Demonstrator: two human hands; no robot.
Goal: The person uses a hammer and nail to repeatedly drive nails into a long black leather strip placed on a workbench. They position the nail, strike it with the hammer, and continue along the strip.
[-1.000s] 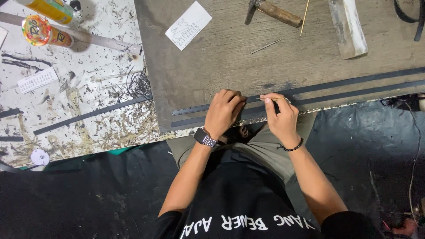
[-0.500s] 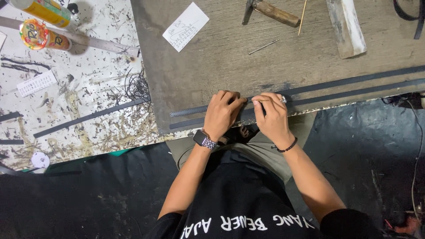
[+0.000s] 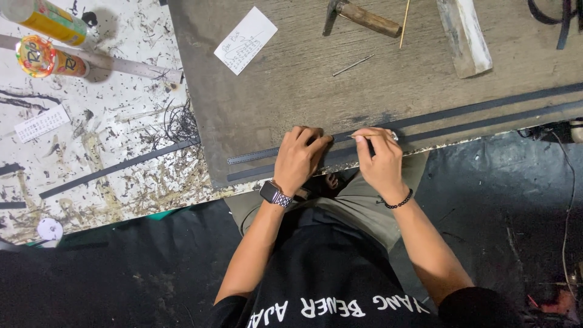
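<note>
The left hand point(image 3: 299, 159) lies knuckles-up with fingers curled down onto the long dark strips point(image 3: 461, 112) that run along the near edge of the grey wooden board point(image 3: 291, 85), seemingly pinning them so they cannot slide. The right hand point(image 3: 379, 161), just beside it, is closed in a pinch on a thin pale stick-like tool point(image 3: 370, 136), whose tip lies on the upper strip just short of the left fingertips; what the tool is cannot be told. The two hands sit close together without quite touching, both working at the same short stretch of strip. The strips run on well past the right hand toward the far end of the board, and a shorter length shows beyond the left hand. The board's near edge lies directly under the wrists, so there is little margin toward the body; away from the hands the board offers open surface. Farther beyond the hands lie a white paper note point(image 3: 245, 40), a slim metal nail point(image 3: 352, 65), a wooden-handled hammer point(image 3: 364, 17) and a pale wooden block point(image 3: 464, 36), all well apart from the work. Beyond the left hand, the paint-spattered white bench point(image 3: 91, 140) carries a loose dark strip point(image 3: 118, 167), wire scraps and a yellow can point(image 3: 45, 18).
</note>
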